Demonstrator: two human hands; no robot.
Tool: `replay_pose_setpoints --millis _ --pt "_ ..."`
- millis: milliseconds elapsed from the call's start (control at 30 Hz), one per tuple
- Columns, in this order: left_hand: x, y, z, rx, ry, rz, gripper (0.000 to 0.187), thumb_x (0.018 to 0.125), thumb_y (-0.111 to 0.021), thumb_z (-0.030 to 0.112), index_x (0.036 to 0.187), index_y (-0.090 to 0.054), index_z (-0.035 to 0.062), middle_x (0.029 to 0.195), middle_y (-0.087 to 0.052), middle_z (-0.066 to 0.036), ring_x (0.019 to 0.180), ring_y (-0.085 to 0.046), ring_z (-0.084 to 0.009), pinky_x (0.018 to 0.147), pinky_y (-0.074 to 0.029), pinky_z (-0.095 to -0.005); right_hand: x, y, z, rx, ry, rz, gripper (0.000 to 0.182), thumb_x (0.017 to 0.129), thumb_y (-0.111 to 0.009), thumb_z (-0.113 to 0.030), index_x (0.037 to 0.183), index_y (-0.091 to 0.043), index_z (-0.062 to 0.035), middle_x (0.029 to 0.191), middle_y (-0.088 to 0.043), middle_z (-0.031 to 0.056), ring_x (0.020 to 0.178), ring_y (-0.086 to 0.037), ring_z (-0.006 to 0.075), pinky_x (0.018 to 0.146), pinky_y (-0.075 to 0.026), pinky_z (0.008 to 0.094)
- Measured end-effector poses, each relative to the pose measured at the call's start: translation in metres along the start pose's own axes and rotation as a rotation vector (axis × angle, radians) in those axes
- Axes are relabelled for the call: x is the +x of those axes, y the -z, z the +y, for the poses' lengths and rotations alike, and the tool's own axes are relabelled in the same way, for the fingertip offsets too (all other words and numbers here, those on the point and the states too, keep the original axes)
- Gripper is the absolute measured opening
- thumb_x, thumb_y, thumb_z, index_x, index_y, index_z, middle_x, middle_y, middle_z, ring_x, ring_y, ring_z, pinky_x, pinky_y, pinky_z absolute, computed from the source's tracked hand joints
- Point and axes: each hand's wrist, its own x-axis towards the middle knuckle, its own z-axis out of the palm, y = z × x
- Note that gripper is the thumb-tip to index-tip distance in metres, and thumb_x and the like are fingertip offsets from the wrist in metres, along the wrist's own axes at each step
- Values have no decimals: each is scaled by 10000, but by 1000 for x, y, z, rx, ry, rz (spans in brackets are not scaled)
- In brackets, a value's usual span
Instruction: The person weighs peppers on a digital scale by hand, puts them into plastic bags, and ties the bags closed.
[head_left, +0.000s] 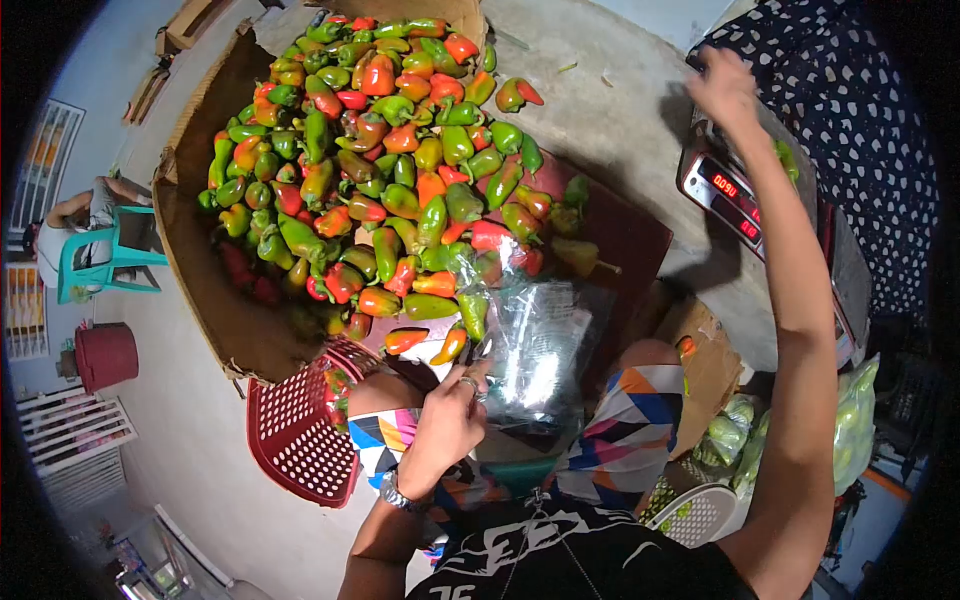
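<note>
My left hand (452, 425), with a ring and a wristwatch, is closed at the near left edge of some clear plastic bags (540, 345). Its fingertips appear to pinch the plastic. My right hand (724, 88) reaches far forward over a digital weighing scale (722, 205) with lit red digits. The fingers there are curled, and what they hold, if anything, is hidden. Something green (787, 160) shows on the scale behind my forearm. Ahead of my left hand lies a large heap of red and green peppers (400, 180), spilling from an open cardboard box (195, 220).
A red perforated plastic basket (305, 440) stands by my left knee. At the right are a white basket (700, 510) and filled plastic bags of green produce (855, 430). A person sits on a teal chair (105, 255) at the far left, near a dark red bucket (106, 357).
</note>
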Motion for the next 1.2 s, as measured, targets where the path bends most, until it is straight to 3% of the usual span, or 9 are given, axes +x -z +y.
replay_pose_setpoints --millis 200,267,333,400,600,833,1000,1067,1200 --pt "-1 -1 -8 17 -76 -2 659 764 -626 -107 1407 -603 38 1153 -660 -213 953 -685 -401 842 -573 -423 6 8 -256 605 476 -163 486 837 -716 -187 1301 -650 -61 1346 -606 204 1265 -592 397 1094 -483 470" --pt "-1 0 -8 30 -102 7 667 762 -626 -93 1416 -589 31 1175 -663 -219 995 -684 -401 869 -581 -426 21 -38 -336 758 620 51 543 789 -699 -179 1316 -612 -81 1275 -585 237 1252 -560 422 1073 -489 502" --pt "0 3 -8 23 -106 3 673 760 -624 -88 1421 -583 32 1182 -666 -218 1016 -682 -405 880 -583 -429 26 -12 -385 540 533 -156 684 851 -667 -192 1517 -508 -190 1570 -426 183 1382 -484 433 1165 -434 481" --pt "-1 7 -10 24 -89 -34 646 752 -623 -82 1388 -598 29 1226 -657 -225 1050 -677 -416 903 -578 -452 30 -14 -411 428 510 -283 687 828 -736 -275 1479 -538 -186 1517 -476 174 1389 -480 420 1149 -450 515" --pt "-2 15 -8 25 -82 -54 434 746 -627 -72 1176 -656 -15 1158 -653 -207 1030 -653 -450 892 -555 -489 46 -19 -425 401 563 -388 729 819 -768 -342 1462 -500 -123 1509 -508 180 1352 -531 411 1100 -497 497" --pt "-7 12 -6 6 -117 -38 382 746 -619 -73 1124 -646 -28 1119 -640 -228 984 -651 -470 854 -555 -500 14 1 -398 854 186 -172 578 889 -701 -424 1277 -589 -10 1195 -707 243 1123 -704 358 945 -578 467" --pt "-7 12 -7 35 -154 -33 354 745 -608 -68 1094 -652 -34 1103 -641 -226 985 -651 -469 856 -558 -495 -79 -24 -317 2440 -307 -984 514 1009 -508 -447 1205 -615 16 1019 -696 158 821 -691 236 651 -568 336" --pt "-9 10 -6 43 -165 -35 326 738 -610 -76 1061 -648 -48 1121 -656 -224 995 -660 -460 863 -560 -485 -120 3 -302 2533 -936 -1135 520 1032 -468 -444 1185 -600 36 1003 -647 172 675 -617 233 566 -538 331" --pt "-11 4 -11 39 -175 -30 333 732 -604 -92 1060 -648 -53 1138 -669 -217 1019 -670 -440 878 -558 -462 -168 -15 -271 2818 -752 -1354 578 1063 -427 -501 1169 -573 49 988 -603 196 622 -576 218 495 -497 311"
